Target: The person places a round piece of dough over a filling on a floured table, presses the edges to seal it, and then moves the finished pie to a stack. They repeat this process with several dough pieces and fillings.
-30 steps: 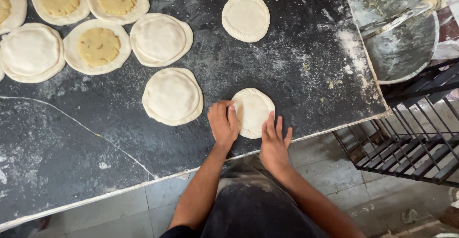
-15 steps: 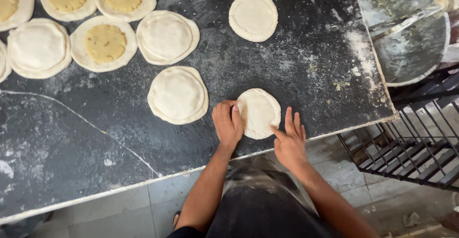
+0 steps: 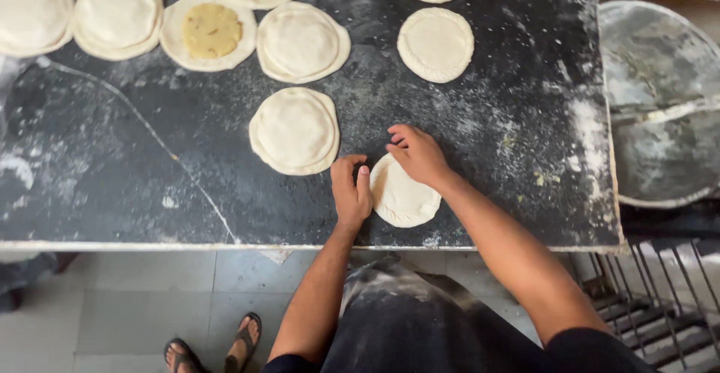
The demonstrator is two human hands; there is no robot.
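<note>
Both flat, my left hand and right hand press the dough round; I'd pinch its rim evenly, seems thin.

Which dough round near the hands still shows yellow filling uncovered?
The open round in the upper row, just left of a closed one: yellow filling sits bare at its centre, unlike the plain pale rounds nearby.
</note>
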